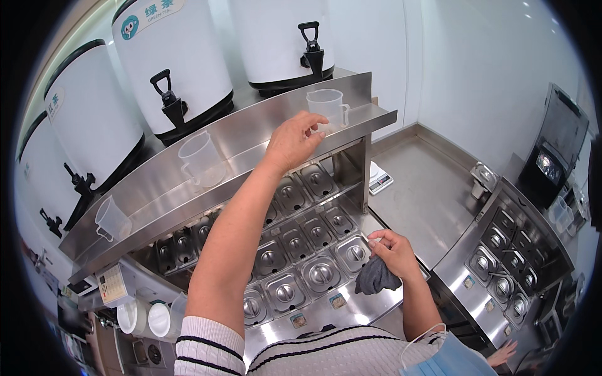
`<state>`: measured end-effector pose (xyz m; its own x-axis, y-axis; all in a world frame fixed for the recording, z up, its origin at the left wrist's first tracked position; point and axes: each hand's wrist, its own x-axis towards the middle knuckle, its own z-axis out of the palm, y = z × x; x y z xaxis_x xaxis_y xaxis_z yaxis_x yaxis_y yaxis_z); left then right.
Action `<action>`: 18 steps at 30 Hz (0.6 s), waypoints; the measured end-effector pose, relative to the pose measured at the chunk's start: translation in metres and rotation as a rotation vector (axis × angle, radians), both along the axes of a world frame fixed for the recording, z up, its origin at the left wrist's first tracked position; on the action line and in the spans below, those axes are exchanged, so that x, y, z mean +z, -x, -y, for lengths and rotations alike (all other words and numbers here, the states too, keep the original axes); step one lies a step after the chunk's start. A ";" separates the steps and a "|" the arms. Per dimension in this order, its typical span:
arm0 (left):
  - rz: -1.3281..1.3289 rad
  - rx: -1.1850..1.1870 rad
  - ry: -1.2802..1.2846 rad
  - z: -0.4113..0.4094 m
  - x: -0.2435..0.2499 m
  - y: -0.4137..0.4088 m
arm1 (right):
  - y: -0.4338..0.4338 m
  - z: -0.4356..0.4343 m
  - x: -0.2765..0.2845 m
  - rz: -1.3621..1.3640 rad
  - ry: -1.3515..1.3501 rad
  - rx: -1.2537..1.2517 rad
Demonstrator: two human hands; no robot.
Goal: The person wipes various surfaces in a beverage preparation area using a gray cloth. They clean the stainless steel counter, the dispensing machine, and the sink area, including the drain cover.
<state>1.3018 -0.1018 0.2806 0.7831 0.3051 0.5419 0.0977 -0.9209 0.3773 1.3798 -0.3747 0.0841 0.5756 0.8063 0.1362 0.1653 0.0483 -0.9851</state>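
Observation:
My left hand [301, 136] reaches up to the steel shelf, beside a clear plastic measuring jug [327, 108]. Its thumb and fingers are apart, with nothing seen between them. In my right hand [391, 251] a dark grey cloth [377, 277] hangs bunched, over the front edge of the lidded steel containers. A second clear jug [202, 160] stands on the shelf left of my forearm, and a third [113, 221] is farther left. The nearest container lids to the cloth are a square one [355, 254] and a larger one [322, 275].
White drink dispensers [178, 61] with black taps stand behind the shelf [383, 120]. A small digital scale [380, 178] lies on the steel counter [423, 188] at right. Another counter with lidded containers [484, 263] is farther right. Another person's hand [502, 353] shows at the lower right.

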 end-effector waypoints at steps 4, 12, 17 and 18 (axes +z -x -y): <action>-0.014 0.012 0.001 -0.004 -0.002 -0.002 | 0.000 0.001 -0.005 0.006 0.014 -0.005; -0.076 0.002 -0.005 -0.003 -0.003 -0.006 | -0.036 -0.005 0.034 -0.113 -0.195 -0.158; -0.108 -0.037 0.017 -0.001 0.000 -0.002 | -0.089 -0.034 0.143 -0.118 -0.658 -0.387; -0.111 -0.040 0.022 -0.002 -0.001 -0.002 | -0.094 -0.043 0.168 -0.134 -0.734 -0.404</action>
